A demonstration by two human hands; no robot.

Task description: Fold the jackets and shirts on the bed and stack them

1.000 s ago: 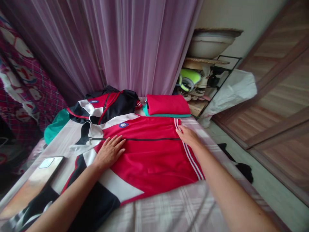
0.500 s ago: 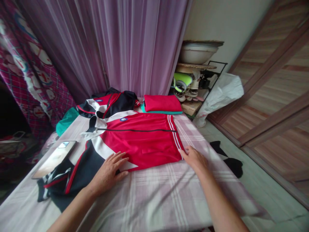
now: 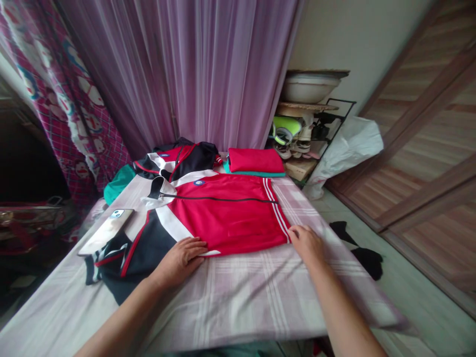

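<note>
A red, white and black zip jacket [image 3: 226,220] lies spread front up across the bed-like surface, its collar to the left and its striped hem to the right. At the jacket's near side, below the armpit, my left hand [image 3: 182,258] has its fingers closed over the edge; its thumb is hidden. My right hand [image 3: 308,243] pinches the near corner of the striped hem between thumb and fingers. The near black sleeve stretches left, partly behind my left forearm. Beyond it lies a second, similar jacket [image 3: 189,161], bunched up.
A phone [image 3: 107,232] rests left of the collar on the checked cloth [image 3: 238,307]. Folded red clothing [image 3: 256,160] sits on a green piece at the back. Right of the table stand a shoe rack with a basin [image 3: 310,88] and a white bag [image 3: 347,148].
My left hand's fingers have drawn in over the jacket edge, and its thumb has gone from sight. My right hand stays at the hem corner. The view has shifted slightly left.
</note>
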